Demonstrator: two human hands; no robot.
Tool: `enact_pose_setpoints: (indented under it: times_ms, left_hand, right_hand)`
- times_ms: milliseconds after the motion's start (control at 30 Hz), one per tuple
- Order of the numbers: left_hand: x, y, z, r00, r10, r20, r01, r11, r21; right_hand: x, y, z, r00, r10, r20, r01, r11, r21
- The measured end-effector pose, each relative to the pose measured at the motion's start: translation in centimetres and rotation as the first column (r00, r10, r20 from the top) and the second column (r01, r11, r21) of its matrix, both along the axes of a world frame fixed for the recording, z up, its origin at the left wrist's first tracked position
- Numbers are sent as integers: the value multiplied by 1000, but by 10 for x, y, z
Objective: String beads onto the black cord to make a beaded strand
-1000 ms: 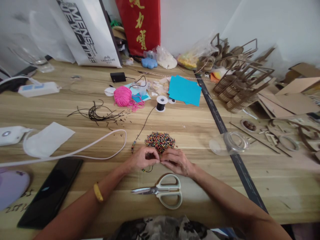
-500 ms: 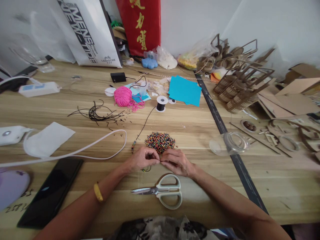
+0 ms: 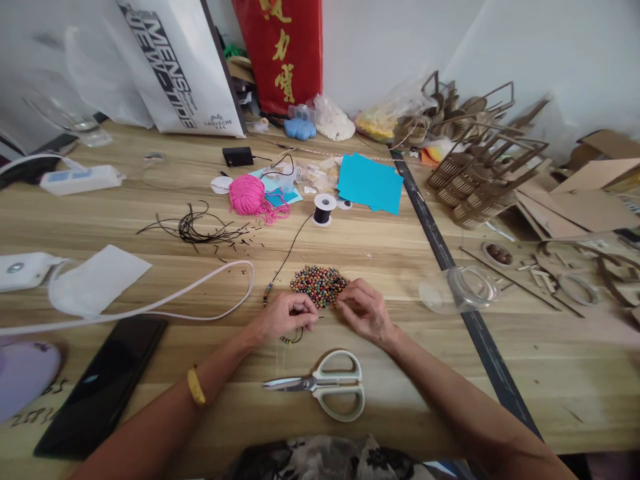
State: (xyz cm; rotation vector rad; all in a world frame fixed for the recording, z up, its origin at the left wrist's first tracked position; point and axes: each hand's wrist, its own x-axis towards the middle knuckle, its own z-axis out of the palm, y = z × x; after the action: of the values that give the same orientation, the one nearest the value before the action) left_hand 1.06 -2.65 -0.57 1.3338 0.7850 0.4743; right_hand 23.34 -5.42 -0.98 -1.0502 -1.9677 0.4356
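Observation:
My left hand (image 3: pixel 287 315) is closed in a pinch on a thin black cord (image 3: pixel 289 250), whose short tip sticks out to the right of the fingers. Several coloured beads (image 3: pixel 267 293) are strung on the cord just beyond that hand, and more strung beads (image 3: pixel 285 340) show below it by a small loop. A heap of small multicoloured beads (image 3: pixel 319 285) lies in front of both hands. At the heap's right edge, my right hand (image 3: pixel 366 311) has thumb and fingertips drawn together; whether a bead is between them is too small to see.
White-handled scissors (image 3: pixel 337 383) lie close in front of me. The cord runs back to a spool (image 3: pixel 324 210). Farther off are pink yarn (image 3: pixel 247 195), blue sheets (image 3: pixel 371 181) and black cord pieces (image 3: pixel 200 230). A phone (image 3: pixel 100 387) and white cable (image 3: pixel 200 283) lie left, a clear container (image 3: pixel 460 290) right.
My right hand has left the cord tip by my left hand and moved right and away from me to the bead heap's edge. My left hand has stayed nearly in place.

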Motion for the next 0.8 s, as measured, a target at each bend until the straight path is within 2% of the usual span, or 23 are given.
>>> enact_pose_setpoints:
  times_ms: [167,367,567,800]
  left_hand:
    - [0,0,-1,1000,28,11,-27,995,-92]
    - [1,0,0,1000,9,-6,-9,1000,-30]
    - [1,0,-3,999,18,-29,-16,998,59]
    - [0,1,0,999,50,-2,-50,999,-10]
  right_hand:
    - [-2,-1,-2,980,54,191,-59,998,19]
    - [-4,0,-4,941,70,330,-86,996,34]
    - [-6,1,-7,917,53,395,-79,996,51]
    - [-5,0,-8,916,51,397,-67,997,26]
